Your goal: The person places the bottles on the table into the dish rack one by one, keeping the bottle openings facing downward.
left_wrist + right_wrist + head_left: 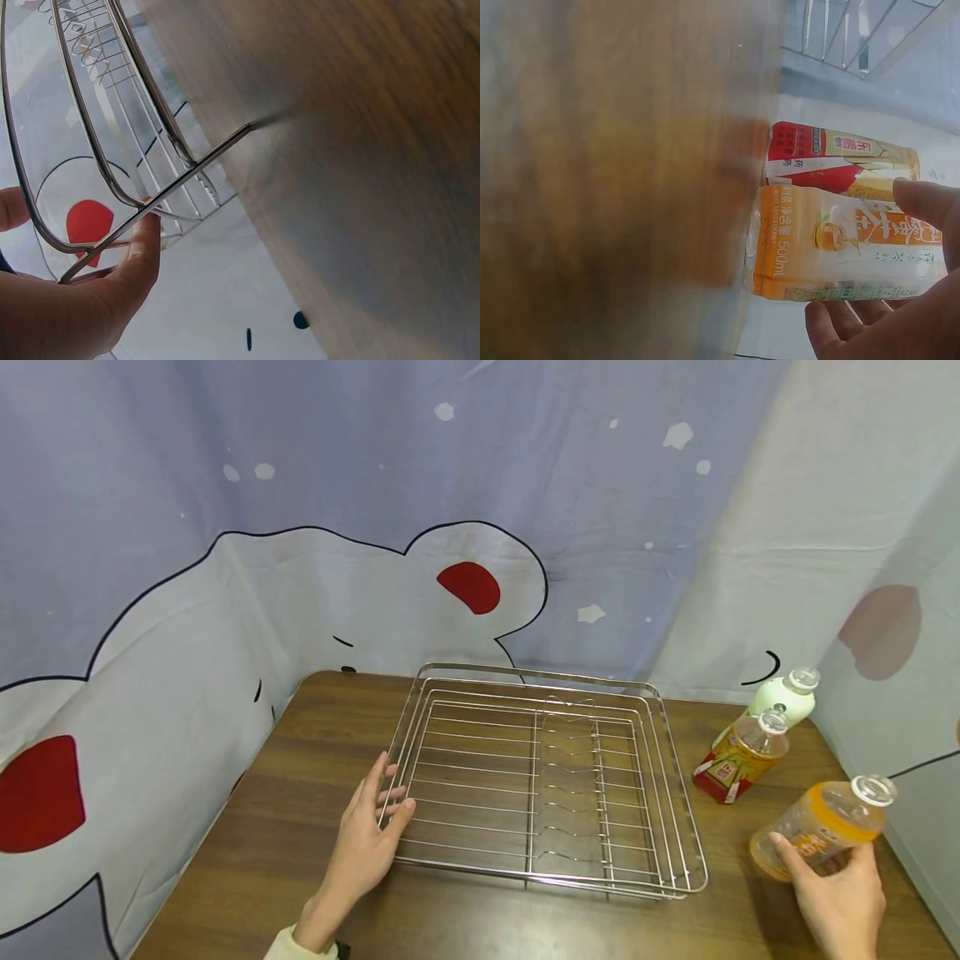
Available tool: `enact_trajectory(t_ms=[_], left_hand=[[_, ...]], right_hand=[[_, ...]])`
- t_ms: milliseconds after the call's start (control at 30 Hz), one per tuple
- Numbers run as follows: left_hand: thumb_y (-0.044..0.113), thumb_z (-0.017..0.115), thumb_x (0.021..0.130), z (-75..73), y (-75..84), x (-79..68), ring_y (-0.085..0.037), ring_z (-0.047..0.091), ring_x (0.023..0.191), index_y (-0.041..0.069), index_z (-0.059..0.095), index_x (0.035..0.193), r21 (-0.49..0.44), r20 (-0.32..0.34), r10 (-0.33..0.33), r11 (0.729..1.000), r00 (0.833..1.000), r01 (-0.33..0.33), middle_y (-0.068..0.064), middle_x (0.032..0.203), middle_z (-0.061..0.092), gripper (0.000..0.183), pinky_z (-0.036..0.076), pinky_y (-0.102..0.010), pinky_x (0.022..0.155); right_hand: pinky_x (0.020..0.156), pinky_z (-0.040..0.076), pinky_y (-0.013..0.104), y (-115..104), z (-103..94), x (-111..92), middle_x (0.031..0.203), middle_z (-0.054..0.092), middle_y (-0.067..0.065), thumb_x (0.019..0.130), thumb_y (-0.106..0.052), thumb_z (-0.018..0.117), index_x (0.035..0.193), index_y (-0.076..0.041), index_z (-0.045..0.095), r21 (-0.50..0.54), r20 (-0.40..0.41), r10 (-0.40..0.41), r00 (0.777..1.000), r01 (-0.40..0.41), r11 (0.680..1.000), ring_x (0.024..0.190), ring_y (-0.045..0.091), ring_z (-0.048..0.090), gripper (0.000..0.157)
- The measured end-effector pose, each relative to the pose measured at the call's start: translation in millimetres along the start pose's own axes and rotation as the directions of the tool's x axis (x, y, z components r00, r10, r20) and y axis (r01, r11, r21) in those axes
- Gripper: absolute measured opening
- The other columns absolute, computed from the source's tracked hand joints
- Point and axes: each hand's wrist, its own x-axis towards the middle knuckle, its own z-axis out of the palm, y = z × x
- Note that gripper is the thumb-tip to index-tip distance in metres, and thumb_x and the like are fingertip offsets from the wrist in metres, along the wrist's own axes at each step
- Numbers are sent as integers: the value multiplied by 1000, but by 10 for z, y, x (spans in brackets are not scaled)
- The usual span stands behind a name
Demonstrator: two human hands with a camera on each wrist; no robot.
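Note:
A wire rack (534, 793), made of shiny metal bars with a raised rim, rests on the wooden table. At its left side my left hand (367, 839) holds the rim loosely, thumb over the bars and fingers spread along them. In the left wrist view the rack's corner bars (142, 210) pass between thumb and fingers. On the far right my right hand (843, 893) grips a clear bottle (817, 827) with an orange label, thumb on one side and fingers on the other. The right wrist view shows its label (840, 244) marked 500 mL.
Behind the held bottle stand a red and yellow bottle (738, 756) and a pale green bottle (787, 697), which is partly hidden. A printed curtain (337, 460) hangs around the back and sides of the table (285, 793).

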Motion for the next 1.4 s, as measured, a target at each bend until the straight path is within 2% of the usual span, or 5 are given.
enact_trajectory(t_ms=[233,600,833,1133,1400], left_hand=[[10,70,109,-11,-5,-5,-47,71,124,-4,28,172,4,-1,10,1000,1000,-10,-33,159,50,76,64,-57,100],[7,69,109,-4,-19,22,-46,71,124,-4,28,172,-4,-3,24,1000,1000,-24,-32,159,51,76,64,-57,99],[7,70,109,-2,-14,18,-46,71,124,-4,28,172,-8,0,16,1000,1000,-16,-32,159,51,77,64,-55,100],[10,69,110,-7,-8,9,-44,72,125,-2,28,173,-3,5,-3,1000,1000,3,-30,161,51,77,64,-56,100],[12,69,111,-10,-12,13,-44,71,125,-3,28,173,-5,6,4,1000,1000,-4,-30,161,50,76,64,-56,100]], right_hand=[[130,32,68,-105,-21,-133,160,52,36,100,-33,83,164,-2,39,12,-14,-38,999,38,999,146,57,49,84],[136,29,49,-402,-80,-378,167,52,21,98,-31,88,168,-17,43,71,-54,-54,997,57,996,151,32,50,85],[126,36,32,-550,-84,-498,130,61,-21,91,-23,94,156,-16,57,117,-119,-150,982,164,979,106,-14,47,75],[99,38,14,-697,-31,-541,108,54,-40,85,-14,96,143,-16,66,134,-151,-265,952,285,949,102,-14,51,65],[104,38,21,-827,3,-472,118,60,-26,87,-19,97,149,-13,63,83,-91,-288,953,295,952,103,-15,48,71]])
